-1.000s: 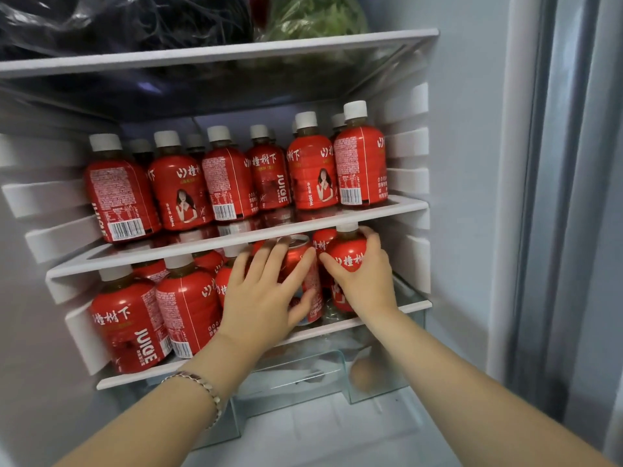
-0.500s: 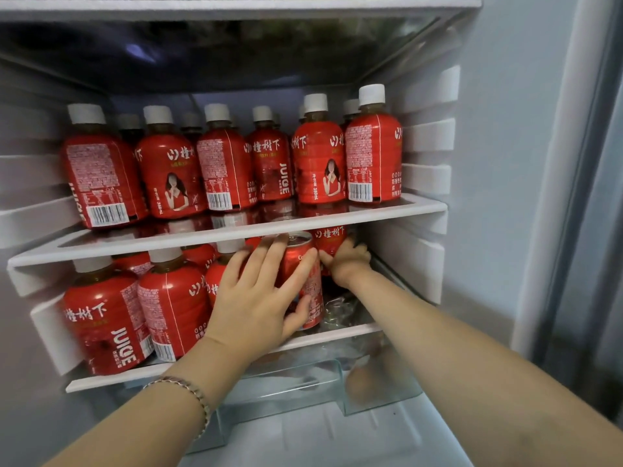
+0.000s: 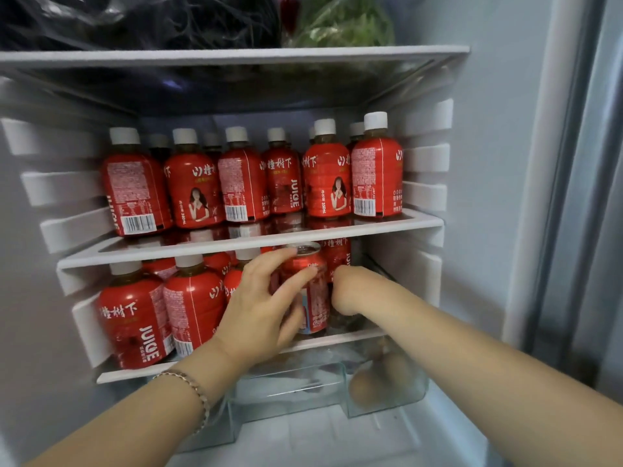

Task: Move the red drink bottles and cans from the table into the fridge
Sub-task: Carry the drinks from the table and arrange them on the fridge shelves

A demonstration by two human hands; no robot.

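Observation:
Red juice bottles with white caps fill two fridge shelves: a row on the middle shelf (image 3: 387, 224), such as the rightmost bottle (image 3: 377, 176), and more on the lower shelf (image 3: 344, 339), such as the left front bottle (image 3: 135, 318). A red cola can (image 3: 313, 298) stands on the lower shelf, right of the bottles. My left hand (image 3: 259, 305) grips the can from the front left, fingers curled round its top and side. My right hand (image 3: 350, 288) reaches deep behind the can on its right; its fingers are hidden and I cannot see what they touch.
Bagged greens (image 3: 340, 21) and a dark bag (image 3: 135, 18) lie on the top shelf (image 3: 236, 57). A clear drawer (image 3: 303, 389) below holds brown round fruit (image 3: 374, 382). The fridge's right wall (image 3: 488, 163) and door seal stand close to my right arm.
My right hand has pushed the bottle it held further back behind the can and sunk deeper into the shelf. My left hand stays on the can. The camera tilted up again.

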